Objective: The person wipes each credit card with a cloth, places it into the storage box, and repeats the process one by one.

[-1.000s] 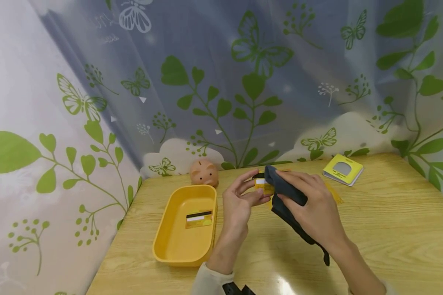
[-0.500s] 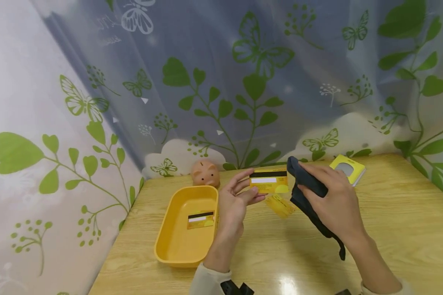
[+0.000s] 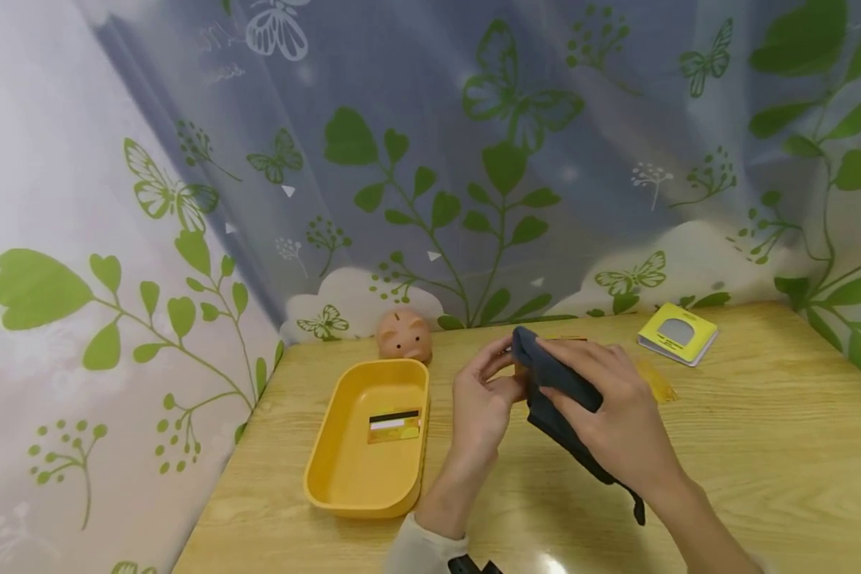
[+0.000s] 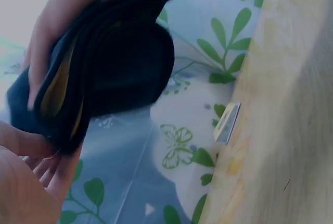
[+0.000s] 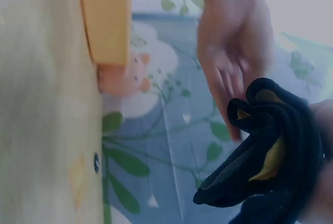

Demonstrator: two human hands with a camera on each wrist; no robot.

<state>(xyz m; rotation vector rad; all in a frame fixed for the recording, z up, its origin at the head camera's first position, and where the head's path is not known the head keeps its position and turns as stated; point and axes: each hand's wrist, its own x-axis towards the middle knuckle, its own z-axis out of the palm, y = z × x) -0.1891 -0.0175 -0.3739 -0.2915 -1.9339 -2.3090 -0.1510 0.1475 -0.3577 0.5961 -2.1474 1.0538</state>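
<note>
In the head view my right hand (image 3: 610, 406) grips a folded dark blue cloth (image 3: 563, 422) with a narrow hanging loop at its lower end. My left hand (image 3: 482, 406) meets the cloth from the left, thumb and fingers pinching the end of a yellow card. That card (image 3: 568, 338) is nearly all covered by the cloth; only a sliver of its upper edge shows past it. Yellow shows between folds of the cloth (image 4: 127, 62) in the left wrist view, where both hands meet at it. The right wrist view has the left hand (image 5: 234, 52) blurred above the cloth (image 5: 276, 151).
On the wooden table (image 3: 775, 446), a yellow tray (image 3: 351, 486) with one card (image 3: 393, 426) in it stands left. A pig-shaped bank (image 3: 404, 335) sits behind it. Further right are yellow cards (image 3: 656, 381), partly hidden by my hand, and a yellow-and-white box (image 3: 678, 333).
The cloth lay over part of the card, then moved right and bared it. Now the right hand has brought the cloth back left over the card.
</note>
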